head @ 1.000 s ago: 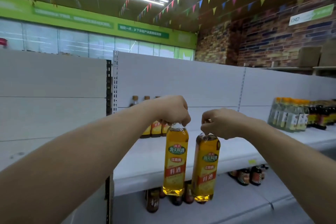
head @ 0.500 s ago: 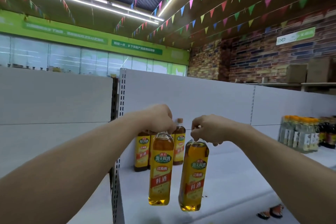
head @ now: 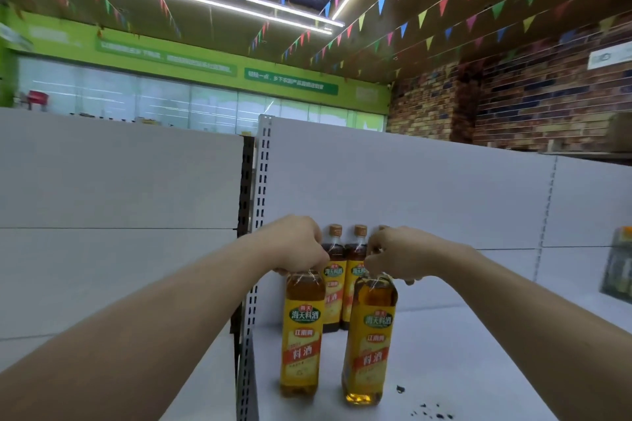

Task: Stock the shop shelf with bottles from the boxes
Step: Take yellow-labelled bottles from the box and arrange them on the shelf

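Note:
My left hand grips the neck of a yellow-labelled amber bottle. My right hand grips the neck of a second such bottle, which leans slightly. Both bottles sit at or just above the white shelf, near its left end; contact with the shelf cannot be told. Behind them stand two more bottles of the same kind against the white back panel, upright with brown caps.
A perforated metal upright borders the shelf on the left, with another white panel beyond it. Blurred bottles stand at the far right of the shelf. Dark specks lie on the shelf front.
Both hands have carried their bottles forward and down toward the shelf surface, closer to the standing bottles. The view has tilted up and moved nearer the shelf.

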`<action>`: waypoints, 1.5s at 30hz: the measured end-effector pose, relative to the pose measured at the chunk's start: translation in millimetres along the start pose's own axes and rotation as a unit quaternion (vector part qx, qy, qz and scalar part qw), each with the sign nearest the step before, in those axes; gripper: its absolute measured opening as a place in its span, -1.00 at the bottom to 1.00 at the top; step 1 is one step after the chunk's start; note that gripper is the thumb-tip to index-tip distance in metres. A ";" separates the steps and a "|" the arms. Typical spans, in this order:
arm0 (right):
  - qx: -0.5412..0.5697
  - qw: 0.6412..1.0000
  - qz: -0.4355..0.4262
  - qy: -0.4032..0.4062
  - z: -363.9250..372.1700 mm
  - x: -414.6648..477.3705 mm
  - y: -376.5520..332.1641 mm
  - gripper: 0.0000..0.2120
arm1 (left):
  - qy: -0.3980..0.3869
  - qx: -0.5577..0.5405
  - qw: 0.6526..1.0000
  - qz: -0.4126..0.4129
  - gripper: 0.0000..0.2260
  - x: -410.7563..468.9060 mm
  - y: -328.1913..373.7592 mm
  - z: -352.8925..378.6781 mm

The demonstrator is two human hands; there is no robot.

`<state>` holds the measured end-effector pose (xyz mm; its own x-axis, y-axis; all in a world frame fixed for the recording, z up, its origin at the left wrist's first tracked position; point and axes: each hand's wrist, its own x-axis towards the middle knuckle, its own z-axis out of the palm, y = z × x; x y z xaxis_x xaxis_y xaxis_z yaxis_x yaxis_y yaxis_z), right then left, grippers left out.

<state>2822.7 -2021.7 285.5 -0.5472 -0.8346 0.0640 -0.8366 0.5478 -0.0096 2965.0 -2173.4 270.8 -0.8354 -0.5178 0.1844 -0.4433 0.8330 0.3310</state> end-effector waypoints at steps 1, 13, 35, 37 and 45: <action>0.000 1.000 -0.007 0.003 2.0 6.0 1.4 -0.70 | 0.000 0.001 1.000 -0.009 -0.88 3.3 -0.7 3.0; 0.000 0.992 -0.118 0.040 18.3 74.4 17.5 -0.81 | 0.029 0.027 0.995 -0.094 -0.98 48.7 14.8 25.0; 0.085 0.985 -0.145 0.048 37.7 118.4 28.6 -0.75 | 0.048 0.045 0.988 -0.143 -0.88 87.0 8.4 41.3; 0.076 0.985 -0.144 0.056 39.6 122.9 26.1 -0.77 | 0.047 0.045 0.987 -0.145 -0.88 90.3 8.0 41.7; 0.074 0.986 -0.142 0.049 44.5 133.8 21.9 -0.73 | 0.048 0.048 0.986 -0.151 -0.89 100.2 3.8 43.9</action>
<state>2730.0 -2124.0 249.4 -0.2913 -0.9393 0.1814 -0.9544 0.2722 -0.1228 2865.4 -2213.5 250.0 -0.6281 -0.7572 0.1791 -0.6995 0.6503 0.2962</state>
